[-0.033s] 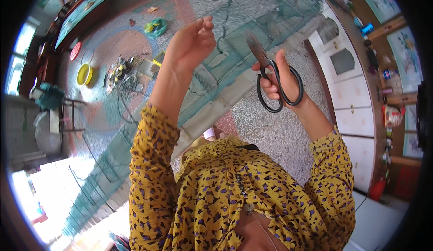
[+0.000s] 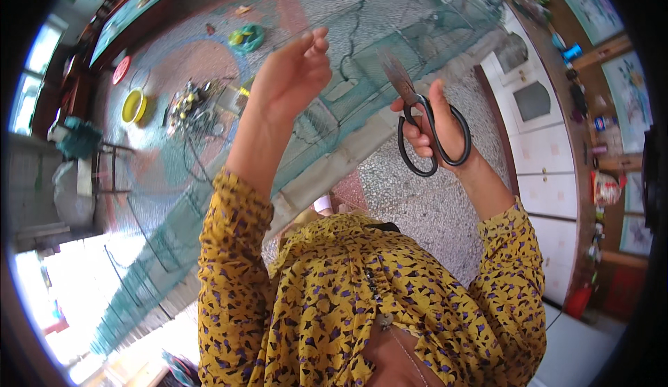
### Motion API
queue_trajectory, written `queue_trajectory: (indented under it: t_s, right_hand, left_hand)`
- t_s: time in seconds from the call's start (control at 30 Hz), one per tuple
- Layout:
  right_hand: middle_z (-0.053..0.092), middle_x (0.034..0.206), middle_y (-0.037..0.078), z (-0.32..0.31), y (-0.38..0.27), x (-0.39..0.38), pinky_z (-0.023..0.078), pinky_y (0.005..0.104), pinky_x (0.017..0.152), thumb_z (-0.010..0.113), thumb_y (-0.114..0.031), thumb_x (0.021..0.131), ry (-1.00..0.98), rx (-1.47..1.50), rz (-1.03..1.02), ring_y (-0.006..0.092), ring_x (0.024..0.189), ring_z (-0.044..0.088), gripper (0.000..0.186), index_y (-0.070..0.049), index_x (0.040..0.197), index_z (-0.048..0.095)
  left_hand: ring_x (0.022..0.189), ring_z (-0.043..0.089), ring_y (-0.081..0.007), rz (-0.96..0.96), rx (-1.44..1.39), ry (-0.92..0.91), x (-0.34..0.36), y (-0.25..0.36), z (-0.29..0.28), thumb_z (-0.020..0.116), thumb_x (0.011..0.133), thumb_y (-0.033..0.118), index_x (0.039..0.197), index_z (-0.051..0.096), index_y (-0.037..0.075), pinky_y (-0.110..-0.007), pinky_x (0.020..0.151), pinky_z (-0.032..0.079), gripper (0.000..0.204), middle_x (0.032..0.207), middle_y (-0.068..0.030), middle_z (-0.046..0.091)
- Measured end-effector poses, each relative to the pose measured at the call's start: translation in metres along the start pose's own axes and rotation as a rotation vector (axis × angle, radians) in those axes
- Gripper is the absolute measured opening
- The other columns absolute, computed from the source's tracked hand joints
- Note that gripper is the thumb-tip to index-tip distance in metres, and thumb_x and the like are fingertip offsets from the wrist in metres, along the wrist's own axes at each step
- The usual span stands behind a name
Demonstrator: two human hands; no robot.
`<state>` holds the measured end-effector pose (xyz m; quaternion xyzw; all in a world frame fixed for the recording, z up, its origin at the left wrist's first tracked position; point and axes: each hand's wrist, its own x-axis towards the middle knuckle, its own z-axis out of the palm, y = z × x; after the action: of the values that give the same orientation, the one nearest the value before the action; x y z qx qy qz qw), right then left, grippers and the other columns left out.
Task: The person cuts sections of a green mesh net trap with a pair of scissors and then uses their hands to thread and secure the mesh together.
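Black-handled scissors (image 2: 401,81), toward two o'clock of centre, point their blades at eleven, long axis running eleven to five, held in the right hand (image 2: 449,133). At ten from them, the left hand (image 2: 293,70) curls before green netting (image 2: 424,28); its grip I cannot tell.

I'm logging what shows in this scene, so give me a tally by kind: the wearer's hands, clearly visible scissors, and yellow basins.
Hands: 2 (left hand, right hand)
Scissors: 1 pair, in the right hand
Yellow basin: 1, on the floor
Total: 4
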<state>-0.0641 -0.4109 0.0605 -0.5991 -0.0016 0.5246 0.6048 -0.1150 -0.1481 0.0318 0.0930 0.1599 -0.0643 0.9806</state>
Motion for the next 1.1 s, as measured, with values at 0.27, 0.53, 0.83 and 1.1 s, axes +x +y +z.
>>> queue_trajectory:
  t_s: [0.27,0.53,0.83,1.1]
  right_hand:
    - [0.050,0.067,-0.002,0.026,0.030,0.011,0.039,0.0183,0.046,0.031,-0.079,0.080,-0.353,-0.103,0.040,0.0040,0.050,0.045,0.085,-0.004,0.119,0.046]
    - [0.050,0.069,-0.002,0.043,0.039,0.015,0.038,0.0185,0.046,0.035,-0.078,0.080,-0.500,-0.267,0.031,0.0030,0.053,0.044,0.085,-0.001,0.114,0.048]
    - [0.049,0.068,-0.004,0.046,0.014,0.003,0.038,0.0170,0.047,0.036,-0.082,0.076,-0.554,-0.547,0.078,0.0011,0.054,0.044,0.089,-0.003,0.114,0.048]
    - [0.049,0.066,-0.002,0.005,-0.004,-0.013,0.037,0.0170,0.043,0.035,-0.086,0.071,-0.467,-0.744,0.157,0.0013,0.050,0.044,0.094,-0.001,0.111,0.049]
  left_hand:
    - [0.066,0.043,-0.0068,0.424,0.275,0.341,-0.185,-0.012,-0.056,0.048,0.096,0.013,0.119,0.049,0.001,-0.019,0.052,0.035,0.026,0.090,-0.0026,0.054]
    - [0.064,0.043,-0.0055,0.559,0.394,0.576,-0.232,-0.040,-0.076,0.048,0.096,0.012,0.116,0.050,0.001,-0.018,0.052,0.036,0.023,0.088,-0.0024,0.054]
    - [0.061,0.041,-0.0034,0.648,0.567,0.777,-0.242,-0.061,-0.086,0.052,0.096,0.013,0.111,0.056,0.003,-0.017,0.051,0.033,0.019,0.085,-0.0003,0.055]
    - [0.064,0.042,-0.0025,0.941,1.273,0.865,-0.239,-0.091,-0.094,0.058,0.091,0.004,0.101,0.062,0.003,-0.017,0.053,0.031,0.011,0.084,0.0004,0.056]
